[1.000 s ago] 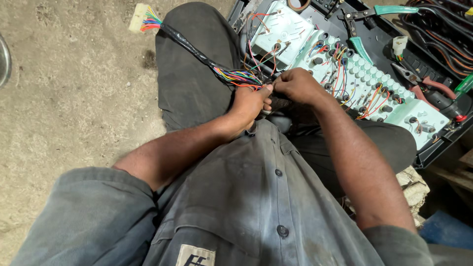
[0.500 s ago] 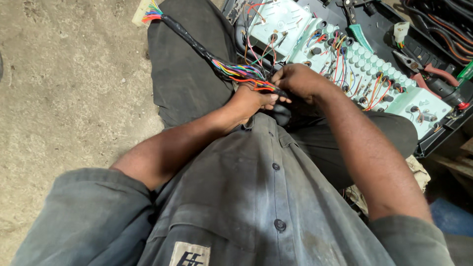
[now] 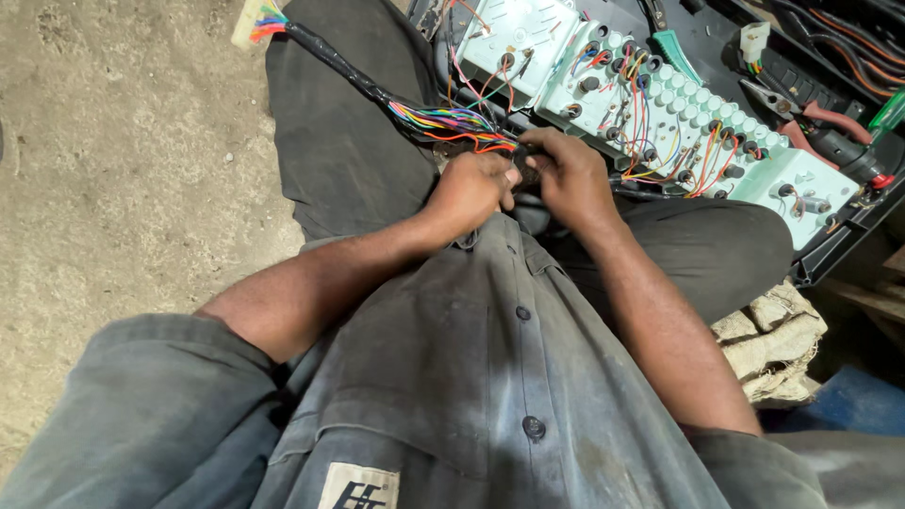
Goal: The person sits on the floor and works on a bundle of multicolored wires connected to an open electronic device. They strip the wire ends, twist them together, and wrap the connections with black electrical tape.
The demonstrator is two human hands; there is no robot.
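Both hands pinched together on a bundle of coloured wires (image 3: 451, 121) over the lap: left hand (image 3: 471, 188) now closed on the strands, right hand (image 3: 566, 174) gripping just beside it. Shifted slightly rightward from a second ago, nearer the pale green panel (image 3: 754, 160); black-wrapped cable (image 3: 339, 61) trailing left across the knee.

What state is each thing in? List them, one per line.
Left hand: closed on the wire bundle.
Right hand: closed on the wires, touching the left hand.
Wire bundle: loose coloured strands fanned out of its black wrap.
White connector: unplugged, lying on the ground.
Instrument panel: back side up, wiring exposed.
Pliers: lying unheld past the panel.
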